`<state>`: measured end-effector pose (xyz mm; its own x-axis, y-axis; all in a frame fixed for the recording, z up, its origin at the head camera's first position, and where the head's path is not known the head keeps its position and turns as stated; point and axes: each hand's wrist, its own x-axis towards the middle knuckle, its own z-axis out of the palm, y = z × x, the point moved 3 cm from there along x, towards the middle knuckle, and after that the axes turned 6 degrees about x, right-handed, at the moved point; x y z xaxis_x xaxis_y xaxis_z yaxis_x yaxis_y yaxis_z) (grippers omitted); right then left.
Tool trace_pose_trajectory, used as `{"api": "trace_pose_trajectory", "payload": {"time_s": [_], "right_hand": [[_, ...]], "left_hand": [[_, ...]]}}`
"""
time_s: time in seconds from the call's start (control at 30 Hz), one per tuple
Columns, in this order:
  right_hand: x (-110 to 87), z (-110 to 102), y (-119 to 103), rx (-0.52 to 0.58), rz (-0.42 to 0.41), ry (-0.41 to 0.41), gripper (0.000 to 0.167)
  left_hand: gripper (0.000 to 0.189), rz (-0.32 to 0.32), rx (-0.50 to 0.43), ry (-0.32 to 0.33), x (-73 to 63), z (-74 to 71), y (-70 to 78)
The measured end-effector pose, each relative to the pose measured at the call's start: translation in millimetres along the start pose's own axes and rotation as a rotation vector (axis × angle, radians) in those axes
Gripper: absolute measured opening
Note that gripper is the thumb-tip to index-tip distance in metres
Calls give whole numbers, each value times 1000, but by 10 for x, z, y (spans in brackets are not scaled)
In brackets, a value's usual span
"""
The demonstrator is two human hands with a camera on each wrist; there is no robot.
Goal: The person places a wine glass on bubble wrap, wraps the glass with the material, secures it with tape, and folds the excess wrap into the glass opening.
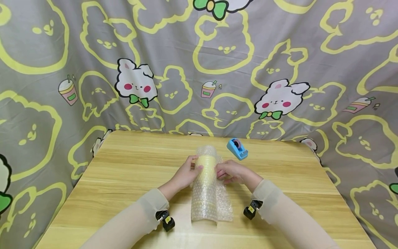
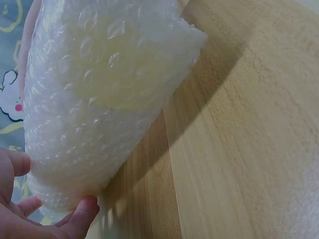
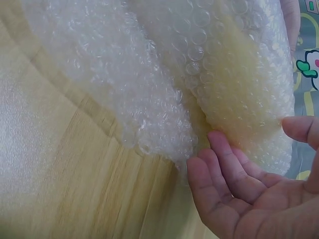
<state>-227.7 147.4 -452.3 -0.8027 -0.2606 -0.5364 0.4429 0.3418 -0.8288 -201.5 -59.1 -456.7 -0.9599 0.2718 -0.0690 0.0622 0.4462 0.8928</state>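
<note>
On the worktop (image 1: 127, 155), short of its far edge, left hand (image 1: 186, 172) and right hand (image 1: 234, 171) grip bubble wrap (image 1: 204, 197), seemingly against unrolling.

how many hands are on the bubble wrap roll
2: the left hand on the left side of the bubble wrap roll, and the right hand on its right, by the loose flap. Some fingers are partly hidden.

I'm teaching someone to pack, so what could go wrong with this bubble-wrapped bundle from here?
The loose bubble wrap flap could unroll if the right fingers let go, as no tape shows on it. The yellow item might slide out, since the wrap's near end looks open. Reaching for the tape dispenser beyond the right fingers could slacken the wrap.
</note>
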Motion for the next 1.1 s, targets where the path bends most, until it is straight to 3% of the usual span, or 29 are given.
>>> {"api": "trace_pose_trajectory", "payload": {"time_s": [0.4, 0.7, 1.1], "right_hand": [[17, 16, 40, 31, -15, -22, 9], [20, 7, 47, 140, -8, -46, 9], [-11, -66, 21, 184, -64, -87, 11]], "left_hand": [[54, -15, 12, 24, 33, 12, 5], [55, -23, 30, 32, 53, 24, 7], [54, -15, 42, 50, 59, 36, 37]]}}
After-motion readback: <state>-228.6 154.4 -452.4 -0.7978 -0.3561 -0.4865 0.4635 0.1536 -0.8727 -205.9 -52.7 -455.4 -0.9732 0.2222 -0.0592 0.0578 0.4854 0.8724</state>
